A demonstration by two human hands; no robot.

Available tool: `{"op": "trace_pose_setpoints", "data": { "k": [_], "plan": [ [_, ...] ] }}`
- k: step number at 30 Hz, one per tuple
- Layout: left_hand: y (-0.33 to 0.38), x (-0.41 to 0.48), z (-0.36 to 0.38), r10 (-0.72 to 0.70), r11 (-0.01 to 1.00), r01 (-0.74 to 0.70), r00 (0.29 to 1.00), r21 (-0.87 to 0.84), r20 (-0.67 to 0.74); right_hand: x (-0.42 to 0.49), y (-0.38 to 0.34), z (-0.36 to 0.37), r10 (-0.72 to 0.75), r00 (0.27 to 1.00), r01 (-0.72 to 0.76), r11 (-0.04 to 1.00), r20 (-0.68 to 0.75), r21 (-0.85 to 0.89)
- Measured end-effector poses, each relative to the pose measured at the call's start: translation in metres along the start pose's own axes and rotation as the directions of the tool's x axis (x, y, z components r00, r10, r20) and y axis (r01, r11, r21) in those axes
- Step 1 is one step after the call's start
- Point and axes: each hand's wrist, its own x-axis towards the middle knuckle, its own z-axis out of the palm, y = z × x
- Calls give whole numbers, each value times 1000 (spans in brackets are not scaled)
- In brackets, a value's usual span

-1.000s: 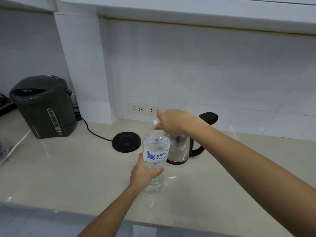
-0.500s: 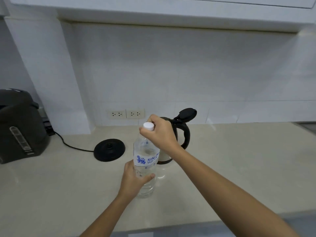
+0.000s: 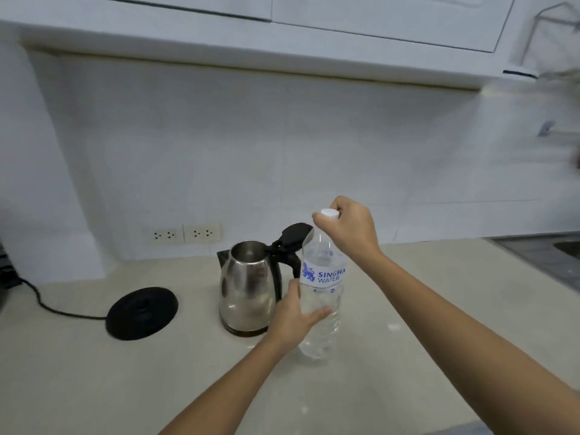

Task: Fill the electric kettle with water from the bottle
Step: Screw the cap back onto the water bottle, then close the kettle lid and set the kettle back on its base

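A clear plastic water bottle (image 3: pixel 323 274) with a white and blue label stands upright on the counter. My left hand (image 3: pixel 293 318) wraps its lower body. Above it, my right hand (image 3: pixel 348 229) pinches the white cap (image 3: pixel 329 214) at the bottle's neck. Just left of the bottle stands the steel electric kettle (image 3: pixel 246 287), off its base, with its black lid (image 3: pixel 293 235) flipped up and the mouth open.
The kettle's round black base (image 3: pixel 142 313) lies on the beige counter (image 3: pixel 94 381) to the left, its cord (image 3: pixel 47 306) running off left. Wall sockets (image 3: pixel 185 234) sit behind. A sink edge (image 3: pixel 558 252) shows far right. Cabinets hang overhead.
The view has swung right, so the dark water boiler at the left is out of frame. Both hands stay on the bottle and cap; the kettle now shows fully left of the bottle.
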Motion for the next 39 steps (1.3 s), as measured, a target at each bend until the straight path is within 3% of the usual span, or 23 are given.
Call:
{"op": "trace_pose_setpoints", "data": {
  "k": [8,15,24,29,33,36,39],
  "plan": [
    [13,98,84,-85,986,87,996,146,-17,69,86,-24,70,996,-73,995,-48,-66],
    [3,146,120,-123,979,124,992,161,-18,104,136,-17,105,995,-104,989,-4,-106],
    [-4,160,132,-101,965,104,995,240,-23,115,164,-16,176,982,-175,984,-63,27],
    [-4,153,129,-94,965,89,996,248,9,105,158,-9,164,981,-164,986,-105,12],
    [-3,139,114,-100,970,91,995,226,29,83,150,-4,151,963,-179,978,-222,-110],
    [-7,120,90,-37,970,43,999,240,-29,53,141,14,24,943,-92,977,-333,-190],
    [-9,96,57,72,979,-52,993,199,-95,29,129,43,-43,976,27,997,-212,-79]
  ]
}}
